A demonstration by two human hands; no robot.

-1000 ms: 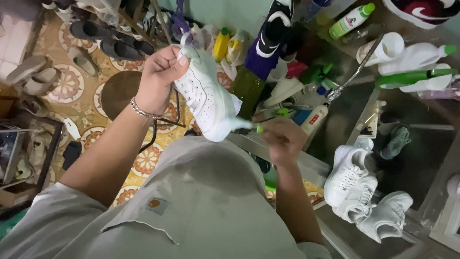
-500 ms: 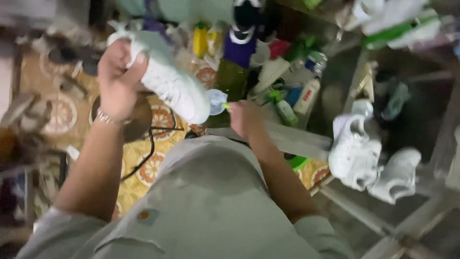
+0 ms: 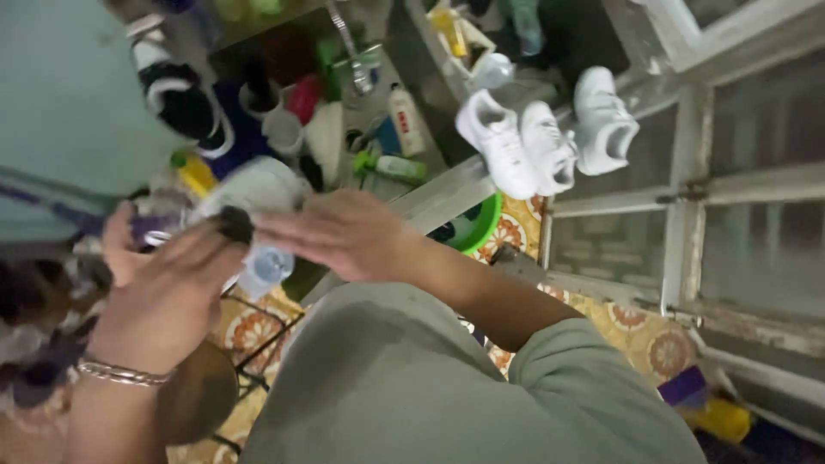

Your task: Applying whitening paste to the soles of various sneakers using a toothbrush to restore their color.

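Head view: left hand [image 3: 168,292] is curled around a blurred white shoe [image 3: 258,191] at about 10 o'clock in the frame, and right hand [image 3: 344,234] lies flat and open, fingers spread, against that shoe from 3 o'clock. Three white sneakers [image 3: 546,137] sit on a grey shelf rail [image 3: 447,193] at 1 o'clock, green basin [image 3: 481,228] just below them, bottles [image 3: 404,120] at 12 o'clock.

white sneaker [image 3: 258,191] — blurred, held up at chest height betw. both hands, partly hidden behind fingers. small dark round thing [image 3: 235,225] against it at lower edge — too blurred to tell what.
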